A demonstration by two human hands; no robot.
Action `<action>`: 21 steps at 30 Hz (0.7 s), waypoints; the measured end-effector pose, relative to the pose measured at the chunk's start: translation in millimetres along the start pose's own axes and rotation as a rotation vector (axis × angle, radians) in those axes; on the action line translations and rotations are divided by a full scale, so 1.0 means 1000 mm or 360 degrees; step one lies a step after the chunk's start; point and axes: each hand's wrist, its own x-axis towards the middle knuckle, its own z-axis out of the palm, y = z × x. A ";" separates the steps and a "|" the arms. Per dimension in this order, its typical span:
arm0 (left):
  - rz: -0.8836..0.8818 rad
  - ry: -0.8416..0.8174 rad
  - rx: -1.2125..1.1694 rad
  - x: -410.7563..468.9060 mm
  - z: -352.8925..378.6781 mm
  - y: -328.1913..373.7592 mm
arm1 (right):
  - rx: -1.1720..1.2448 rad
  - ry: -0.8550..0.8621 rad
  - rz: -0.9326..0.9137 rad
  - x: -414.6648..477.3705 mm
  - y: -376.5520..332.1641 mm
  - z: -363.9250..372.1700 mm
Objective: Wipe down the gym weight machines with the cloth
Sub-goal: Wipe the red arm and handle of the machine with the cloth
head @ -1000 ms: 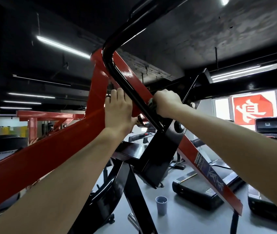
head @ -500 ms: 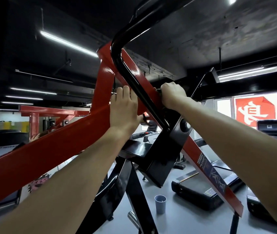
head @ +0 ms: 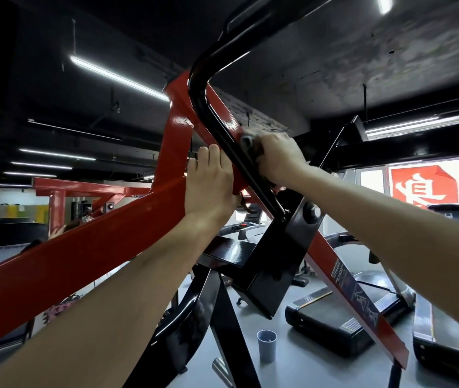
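A weight machine with red beams point(head: 88, 256) and a bent black tube point(head: 222, 135) fills the head view above me. My right hand point(head: 278, 159) grips a dark grey cloth point(head: 249, 142) and holds it against the black tube, about midway along its slanted part. Only a small bunched part of the cloth shows past the fingers. My left hand point(head: 208, 189) rests on the red beam just left of the tube, fingers straight and pointing up, nothing held in it.
A black bracket point(head: 278, 264) joins the tube below my hands. On the grey floor stand a grey cup point(head: 266, 345) and treadmills point(head: 343, 323) to the right. Another red frame point(head: 82, 189) stands far left. A red sign point(head: 424, 189) hangs at right.
My right hand has slid the cloth up the black tube. The left hand stayed on the red beam, and the view has shifted slightly.
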 end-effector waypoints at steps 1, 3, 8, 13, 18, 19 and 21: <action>-0.0004 0.0000 -0.0004 0.000 0.000 0.000 | 0.0094 0.0046 -0.0004 0.008 -0.005 -0.002; -0.0006 -0.0002 -0.0017 -0.001 -0.001 -0.001 | 0.0306 0.0126 -0.0010 0.026 -0.022 -0.010; 0.0022 -0.0012 -0.0080 -0.004 -0.006 -0.001 | 0.0706 0.0276 -0.0021 0.046 -0.048 -0.012; -0.0027 -0.0029 -0.0104 -0.001 -0.005 -0.002 | 0.0483 0.0206 -0.0076 0.002 -0.010 0.010; 0.0019 -0.0073 -0.0045 0.000 -0.007 0.001 | 0.0406 0.0110 0.0000 -0.005 0.005 0.011; 0.0023 -0.0068 -0.0047 0.001 -0.008 0.002 | 0.0441 0.0143 0.0020 0.004 0.001 0.008; 0.0027 -0.0071 -0.0060 0.000 -0.008 0.001 | 0.0513 0.0232 -0.0027 0.025 -0.017 -0.001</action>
